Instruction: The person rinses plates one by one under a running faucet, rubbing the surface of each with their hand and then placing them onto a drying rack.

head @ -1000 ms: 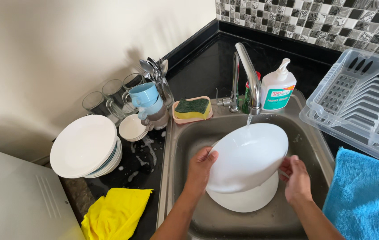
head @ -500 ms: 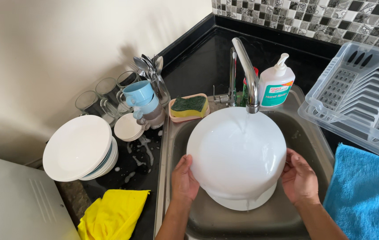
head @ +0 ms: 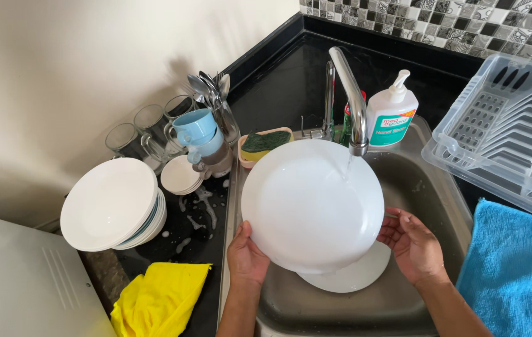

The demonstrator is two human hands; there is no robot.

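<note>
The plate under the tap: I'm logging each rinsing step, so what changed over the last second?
The white plate turned from tilted edge-on to face up, and shifted left under the tap. The left hand slid down to its lower rim; the right hand opened, fingers barely at the edge. Water keeps running. The second plate in the sink and the stacked plates stayed put.

You are holding the plate (head: 313, 206) over the sink (head: 428, 206), under the tap (head: 350, 100) at its back edge, with another plate (head: 356, 274) lying in the basin beneath. Left of the sink on the counter (head: 278, 81), a plate stack (head: 113, 206) is sitting before the glasses (head: 147, 128), while the drying rack (head: 509, 134) is standing to the right.
</note>
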